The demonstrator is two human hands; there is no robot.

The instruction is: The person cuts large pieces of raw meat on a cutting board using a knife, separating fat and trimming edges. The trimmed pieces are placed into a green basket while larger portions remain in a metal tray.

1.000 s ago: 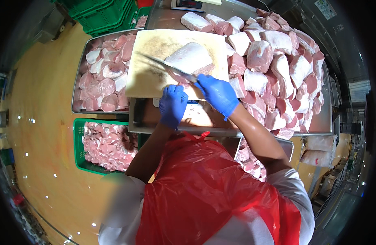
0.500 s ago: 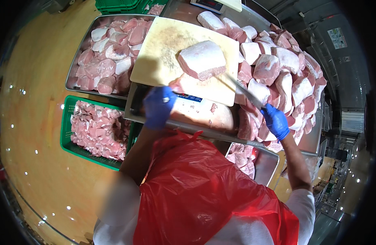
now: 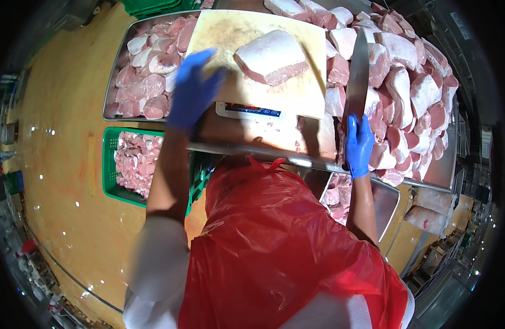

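Observation:
A thick slab of pale pink meat with a white fat top (image 3: 271, 56) lies on the cream cutting board (image 3: 219, 33). To its left is my left hand (image 3: 191, 90) in a blue glove, over the board's left edge, fingers apart and holding nothing. My right hand (image 3: 359, 143), also gloved in blue, is wrapped round the handle of a long knife (image 3: 358, 74). The broad blade points away from me, in front of the meat pile to the right of the board. Under the board's near edge shows a scale's display panel (image 3: 248, 110).
A steel tray of cut meat (image 3: 148, 71) stands left of the board, with a green crate of small meat pieces (image 3: 111, 164) nearer me. Large meat chunks (image 3: 400, 98) are heaped on the right. Another steel tray (image 3: 385, 205) sits below the table's near edge.
My left hand has moved from the board's near edge up and left, its fingers spreading. The knife has swung from beside the slab to point away from me. The whole view has shifted.

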